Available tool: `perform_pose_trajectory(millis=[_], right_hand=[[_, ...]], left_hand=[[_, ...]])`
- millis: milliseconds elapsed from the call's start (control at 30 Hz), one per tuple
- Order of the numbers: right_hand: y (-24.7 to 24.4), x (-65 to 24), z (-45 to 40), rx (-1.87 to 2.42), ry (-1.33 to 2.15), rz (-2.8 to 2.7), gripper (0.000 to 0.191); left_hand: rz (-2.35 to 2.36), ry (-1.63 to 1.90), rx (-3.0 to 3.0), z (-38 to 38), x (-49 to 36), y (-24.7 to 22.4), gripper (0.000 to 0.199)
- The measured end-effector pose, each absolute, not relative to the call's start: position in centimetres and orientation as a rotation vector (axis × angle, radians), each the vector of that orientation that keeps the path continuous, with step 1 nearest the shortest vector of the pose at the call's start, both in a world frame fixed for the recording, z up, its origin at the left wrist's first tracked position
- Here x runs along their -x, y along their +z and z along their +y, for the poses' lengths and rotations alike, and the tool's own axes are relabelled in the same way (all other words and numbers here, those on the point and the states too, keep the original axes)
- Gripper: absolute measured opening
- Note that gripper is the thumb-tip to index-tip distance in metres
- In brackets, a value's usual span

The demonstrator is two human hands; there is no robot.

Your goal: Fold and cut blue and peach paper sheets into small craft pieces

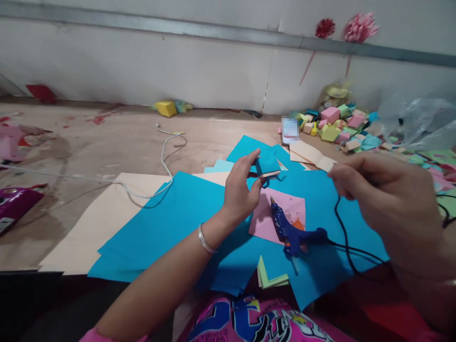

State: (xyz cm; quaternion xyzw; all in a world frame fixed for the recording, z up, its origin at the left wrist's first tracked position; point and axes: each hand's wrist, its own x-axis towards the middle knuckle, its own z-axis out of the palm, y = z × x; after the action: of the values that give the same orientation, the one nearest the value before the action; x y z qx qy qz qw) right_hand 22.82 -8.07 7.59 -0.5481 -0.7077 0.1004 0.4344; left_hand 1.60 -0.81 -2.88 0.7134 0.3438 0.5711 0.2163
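In the head view, the small blue folded-paper box (pixel 268 165), raised above a pink square paper sheet (pixel 261 219) by the dark-blue plastic glue gun (pixel 285 227), is probably best steadied lightly so its folds stay square, fingers clear of the nozzle. The left hand (pixel 241 189), half open, grips it between thumb and fingers; the right hand (pixel 388 197), fingertips together, appears to pinch a pale cream paper strip (pixel 307 154) by its end.

Cream strip (pixel 313 156) partly behind right hand (pixel 386 197)

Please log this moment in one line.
left hand: holding folded blue paper; right hand: pinching cream paper; glue gun: partly on pink paper
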Motion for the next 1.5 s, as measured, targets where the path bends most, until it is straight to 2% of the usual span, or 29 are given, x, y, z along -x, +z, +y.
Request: perform_pose_trajectory(millis=[100,233,400,600,767,867,1033,1333,1500], right_hand=[[7.5,-23.5,-4.9,1.257,0.402,-1.592,0.015],[7.7,-24.1,-1.9,1.074,0.329,-1.453,0.002],[8.3,-23.8,-0.8,0.998,0.170,-1.458,0.009],[8.4,-24.5,0.0,1.058,0.116,-1.490,0.009],[7.6,-27.5,2.1,1.133,0.297,-1.499,0.020],[6.5,-28.9,3.1,1.188,0.391,-1.443,0.016],[4.6,-29.8,3.6,1.256,0.362,-1.435,0.003],[2.3,-29.4,2.7,1.304,0.488,-1.696,0.013],[3.8,-32.7,1.9,1.273,0.491,-1.392,0.013]], left_hand=[[0.970,1.590,-2.049,-1.0,-1.7,-2.9,0.060],[1.073,1.551,-2.020,-0.8,-1.7,-3.1,0.055],[1.097,1.543,-1.911,-0.8,-1.6,-2.9,0.055],[1.102,1.509,-1.890,-0.9,-1.6,-2.9,0.055],[1.122,1.481,-1.918,-1.0,-1.6,-3.0,0.053],[1.132,1.451,-1.938,-1.0,-1.6,-3.0,0.052],[1.170,1.420,-1.945,-1.0,-1.6,-3.3,0.053],[1.133,1.399,-1.955,-1.1,-1.6,-3.3,0.057],[1.190,1.412,-1.873,-0.6,-1.4,-3.5,0.053]])
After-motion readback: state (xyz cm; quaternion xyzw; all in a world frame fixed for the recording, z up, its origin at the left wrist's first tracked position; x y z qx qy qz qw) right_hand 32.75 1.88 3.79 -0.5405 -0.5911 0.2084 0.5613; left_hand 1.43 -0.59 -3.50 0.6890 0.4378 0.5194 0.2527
